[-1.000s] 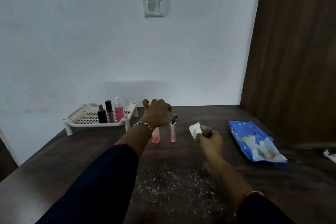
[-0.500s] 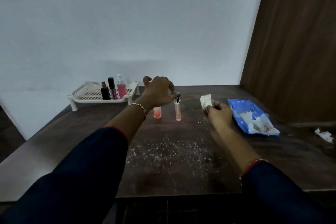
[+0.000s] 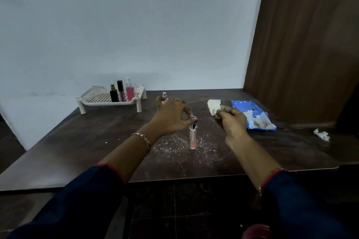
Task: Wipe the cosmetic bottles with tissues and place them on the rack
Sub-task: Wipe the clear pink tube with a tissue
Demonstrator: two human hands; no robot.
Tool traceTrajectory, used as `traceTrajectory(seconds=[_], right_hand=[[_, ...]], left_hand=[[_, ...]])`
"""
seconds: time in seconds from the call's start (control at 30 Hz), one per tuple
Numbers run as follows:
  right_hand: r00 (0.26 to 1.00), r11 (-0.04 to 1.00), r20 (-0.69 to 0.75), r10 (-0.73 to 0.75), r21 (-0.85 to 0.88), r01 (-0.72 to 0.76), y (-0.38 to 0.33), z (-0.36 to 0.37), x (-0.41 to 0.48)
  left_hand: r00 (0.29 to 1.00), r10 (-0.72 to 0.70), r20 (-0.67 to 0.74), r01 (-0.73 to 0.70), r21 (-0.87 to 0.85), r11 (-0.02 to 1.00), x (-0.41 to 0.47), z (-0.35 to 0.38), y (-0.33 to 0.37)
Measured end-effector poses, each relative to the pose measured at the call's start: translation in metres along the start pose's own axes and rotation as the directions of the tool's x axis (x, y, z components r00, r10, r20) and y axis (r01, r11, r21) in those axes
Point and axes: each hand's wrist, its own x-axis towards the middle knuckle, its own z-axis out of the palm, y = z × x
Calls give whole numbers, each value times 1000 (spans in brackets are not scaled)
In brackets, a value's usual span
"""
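My left hand (image 3: 172, 116) pinches the top of a slim clear bottle (image 3: 193, 138) with orange-pink liquid, holding it upright over the dark table (image 3: 87, 141). My right hand (image 3: 232, 120) grips a crumpled white tissue (image 3: 213, 106) just right of the bottle, apart from it. A second small clear bottle (image 3: 164, 98) stands behind my left hand, mostly hidden. The white rack (image 3: 97, 99) sits at the back left, holding a black bottle (image 3: 114, 94), a dark lip-gloss tube (image 3: 121, 91) and a pink spray bottle (image 3: 129, 91).
A blue tissue pack (image 3: 252, 114) lies to the right of my right hand. A used crumpled tissue (image 3: 322, 135) rests near the table's right edge. White crumbs are scattered around the slim bottle. A brown wooden panel (image 3: 303, 44) rises on the right.
My left hand has drawn the slim bottle nearer to me, away from the second bottle. My right hand with the tissue stays beside it. The camera view has shifted.
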Motion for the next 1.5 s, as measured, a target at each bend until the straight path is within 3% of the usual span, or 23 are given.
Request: traceTrajectory(seconds=[0.17,0.33,0.53,0.67,0.93,1.07,1.2,1.33,1.5], right_hand=[[994,994,72,-79,-75,85,-1,1,-10],[939,904,253,-235,-298,307,4,6,-10],[816,693,416,-402,-444,568,6,17,-13],[717,468,518,-466,-544,697,10,15,-10],[547,185,719,-429,-523,832,10,4,-17],[424,34,811,-402,-450,893,6,1,-19],[408,17,833,-374,-434,901,4,1,-15],[441,42,809,-388,-463,885,3,0,-11],[421,6,821,-386,-454,891,1,3,-13]], left_hand=[[999,-28,-22,29,17,999,-8,2,7],[995,-72,-64,68,-57,996,-15,8,7],[989,-144,-46,139,-94,986,-18,12,4],[989,-144,-30,139,-126,982,-19,11,7],[977,-212,-4,209,-151,966,-21,14,3],[977,-214,-13,208,-179,962,-22,10,5],[988,-151,-43,137,-227,964,-23,2,9],[994,-108,-4,104,-247,963,-22,-4,10],[991,-107,79,128,-352,927,-21,-16,15]])
